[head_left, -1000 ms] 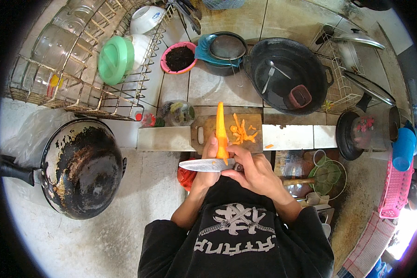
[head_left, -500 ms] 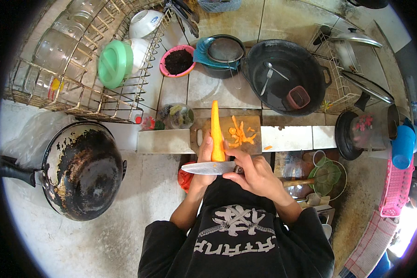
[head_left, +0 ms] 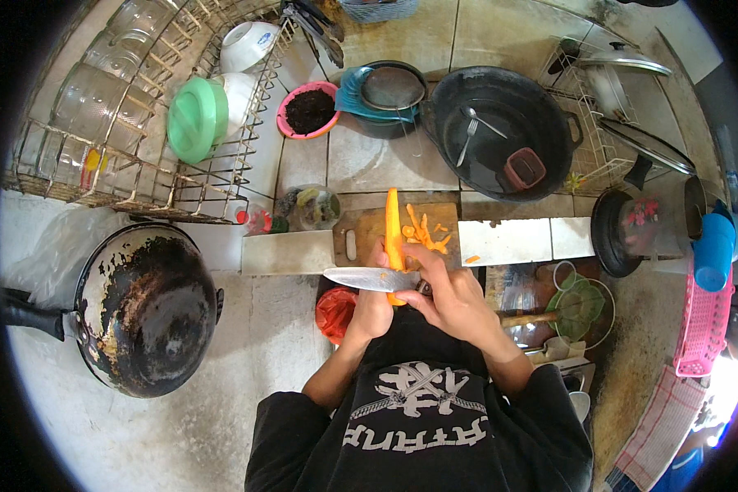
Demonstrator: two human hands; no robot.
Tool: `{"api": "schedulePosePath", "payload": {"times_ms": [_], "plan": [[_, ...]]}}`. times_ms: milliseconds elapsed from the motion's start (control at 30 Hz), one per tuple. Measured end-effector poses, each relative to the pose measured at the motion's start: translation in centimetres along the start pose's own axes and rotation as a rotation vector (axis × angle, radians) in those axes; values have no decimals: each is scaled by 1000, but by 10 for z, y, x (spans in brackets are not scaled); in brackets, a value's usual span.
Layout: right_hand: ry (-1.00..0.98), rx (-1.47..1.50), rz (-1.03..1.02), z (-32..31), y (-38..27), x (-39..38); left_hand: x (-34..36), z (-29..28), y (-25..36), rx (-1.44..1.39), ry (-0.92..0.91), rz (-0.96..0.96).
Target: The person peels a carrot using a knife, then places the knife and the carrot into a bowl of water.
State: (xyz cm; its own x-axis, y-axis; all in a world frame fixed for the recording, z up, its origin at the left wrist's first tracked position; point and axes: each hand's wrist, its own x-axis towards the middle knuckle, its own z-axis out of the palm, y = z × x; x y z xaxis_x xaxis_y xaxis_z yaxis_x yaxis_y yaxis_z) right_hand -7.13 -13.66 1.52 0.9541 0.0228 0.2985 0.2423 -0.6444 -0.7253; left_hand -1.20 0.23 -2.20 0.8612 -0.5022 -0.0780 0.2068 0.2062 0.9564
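Holding a carrot (head_left: 393,225) in the left grip (head_left: 373,299), pinched between thumb and fingers, with the narrow tip poking out past the grip, away from the body. Got the right grip (head_left: 451,299) closed round the handle of a knife (head_left: 357,279), just beside the left one, with the blade laid crosswise over the carrot near the thick end and pointing left. Can't make out the facing of the cutting edge, or any leftover skin.

For decent shaving, better to keep the blade almost flat to the carrot, go for thin strips, and roll the carrot a touch in the left grip between strokes. Probably worth minding the left fingers, being so close to the blade. Best to work over the board (head_left: 365,230), just beyond both grips: already holding a pile of shavings (head_left: 418,230), plus a stray scrap (head_left: 472,259) to its right on the worktop (head_left: 517,242).

As for writing, can see big pale lettering and crossed swords on the black shirt (head_left: 418,418), bodyward of the grips. Also spotting a yellow-and-red patch on a jar (head_left: 94,160), far left of the grips, maybe a label, too small to read.
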Motion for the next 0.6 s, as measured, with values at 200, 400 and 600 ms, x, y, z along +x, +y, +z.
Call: {"api": "schedulePosePath", "payload": {"times_ms": [200,400,600], "plan": [[-4,66,-19,-1,1,4,3,-12,-6,12,10,-5],[32,122,-29,12,-2,-2,11,-16,6,16,0,25],[42,46,-13,13,1,0,11,-18,1,33,-33,23]]}}
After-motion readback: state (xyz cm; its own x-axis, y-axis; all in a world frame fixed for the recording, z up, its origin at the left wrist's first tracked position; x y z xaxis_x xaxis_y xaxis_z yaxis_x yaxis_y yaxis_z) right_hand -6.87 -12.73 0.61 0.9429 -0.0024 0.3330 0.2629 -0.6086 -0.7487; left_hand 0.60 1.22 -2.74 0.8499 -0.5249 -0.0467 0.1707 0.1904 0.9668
